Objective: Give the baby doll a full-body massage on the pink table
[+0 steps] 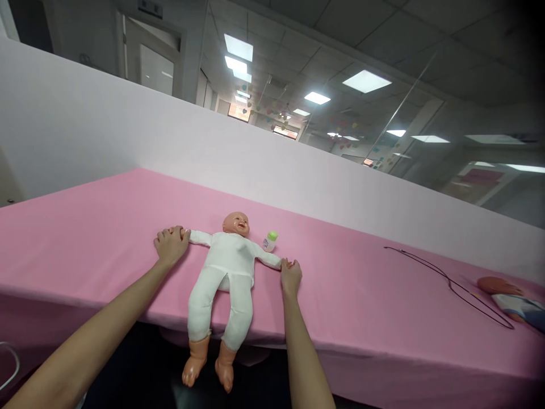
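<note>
Pink cloth [93, 227] covers the bench [361, 307], and at its lower left a white cord [16, 363] curls in from the edge of view. Beyond a low white wall [106, 119] on the left, a door [155, 59] shows in the room behind. The person's left forearm reaches up and across the near edge, and the left hand [172, 245] lies over one hand of a doll [230, 255]; its grip is folded down with the fingers curled round that small hand. The doll lies face up in the middle of the bench, head away from the person and tipped a little to the right, arms stretched out to both sides. It wears a white top and white trousers, and its bare feet hang past the near edge. Just to the right of its head, above its outstretched arm, is a small bottle [269, 242] with a bright green cap, leaning slightly. Next comes the right hand [292, 277], its grip pinching the doll's other hand between thumb and fingers. Well apart to the right, a thin black cable [447, 277] runs slantwise in a long loop. Near its far end, a second doll [522, 307] in white and blue clothing is partly cut off by the right edge.
</note>
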The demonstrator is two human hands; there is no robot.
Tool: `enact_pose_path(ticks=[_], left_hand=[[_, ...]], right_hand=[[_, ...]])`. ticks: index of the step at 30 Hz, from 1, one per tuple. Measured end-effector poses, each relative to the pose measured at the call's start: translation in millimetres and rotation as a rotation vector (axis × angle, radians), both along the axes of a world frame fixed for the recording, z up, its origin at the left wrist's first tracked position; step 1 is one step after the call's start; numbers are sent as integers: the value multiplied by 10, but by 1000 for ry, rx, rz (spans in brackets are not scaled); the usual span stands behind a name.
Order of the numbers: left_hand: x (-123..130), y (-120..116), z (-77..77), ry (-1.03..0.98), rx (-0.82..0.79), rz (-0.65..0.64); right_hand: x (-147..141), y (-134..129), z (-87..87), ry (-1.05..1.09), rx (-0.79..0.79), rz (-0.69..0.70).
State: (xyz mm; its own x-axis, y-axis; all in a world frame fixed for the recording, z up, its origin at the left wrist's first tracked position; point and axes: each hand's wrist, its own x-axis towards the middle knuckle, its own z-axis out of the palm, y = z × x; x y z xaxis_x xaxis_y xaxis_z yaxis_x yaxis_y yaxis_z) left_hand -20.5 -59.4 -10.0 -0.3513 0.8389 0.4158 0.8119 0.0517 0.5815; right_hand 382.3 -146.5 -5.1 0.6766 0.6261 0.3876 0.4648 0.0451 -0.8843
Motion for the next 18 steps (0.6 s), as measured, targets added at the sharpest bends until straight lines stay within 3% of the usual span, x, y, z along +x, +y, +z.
enact_pose_path(ticks=[3, 6, 9, 11, 13, 14, 16, 18], left_hand=[[11, -14, 14, -12, 35, -3], [172, -104, 252, -82, 192, -104], [627, -250, 668, -215, 410, -480], [1076, -313, 933, -429, 414, -812], [1562, -311, 1114, -787, 196, -1042], [1792, -286, 1164, -978, 23, -1075], [2182, -201, 1194, -1245, -269, -1000], [2451, -104, 1158, -1361, -438, -932]], right_hand=[[-63, -43, 90, -11, -44, -73], [-156, -34, 265, -83, -4, -48], [-223, 75, 470, -183, 55, 59], [-235, 201, 573, -268, 59, 160], [-223, 347, 617, -382, 43, 264], [-210, 418, 614, -445, 33, 309], [-174, 541, 568, -544, 17, 372], [-127, 632, 491, -588, -7, 410]])
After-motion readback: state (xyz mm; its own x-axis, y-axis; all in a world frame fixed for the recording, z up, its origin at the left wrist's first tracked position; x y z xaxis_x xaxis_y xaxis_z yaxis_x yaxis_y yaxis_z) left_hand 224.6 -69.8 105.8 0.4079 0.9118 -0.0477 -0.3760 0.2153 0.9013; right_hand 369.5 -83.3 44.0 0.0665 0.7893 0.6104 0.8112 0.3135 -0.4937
